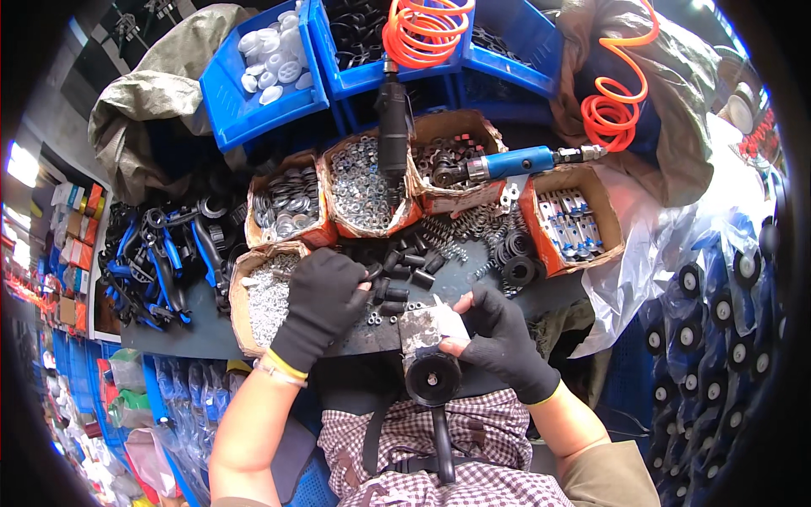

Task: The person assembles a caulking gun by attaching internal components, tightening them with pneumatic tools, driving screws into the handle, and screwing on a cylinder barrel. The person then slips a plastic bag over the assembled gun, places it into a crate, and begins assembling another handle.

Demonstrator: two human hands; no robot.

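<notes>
My left hand (325,300), in a dark glove with bare fingertips, is over the bench at the edge of a pile of short black sleeves (412,269). Its fingers are curled together, and what they pinch, if anything, is hidden. My right hand (507,342), gloved the same way, is beside a worn metal block (418,328) at the bench's front edge. Its thumb tip touches the rim of a black round cup-shaped part (433,378) there, while the index finger stands apart above. A curved black tube (442,444) runs down from the round part. Small nuts (376,318) lie near the block.
Cardboard boxes hold washers (291,203), nuts (359,182) and metal-and-blue parts (570,221). A black air driver (393,127) hangs above; a blue air tool (515,162) lies across the boxes. Springs (443,237) are behind the sleeves. Blue-black brackets (160,262) pile left; wrapped wheels (722,313) stand right.
</notes>
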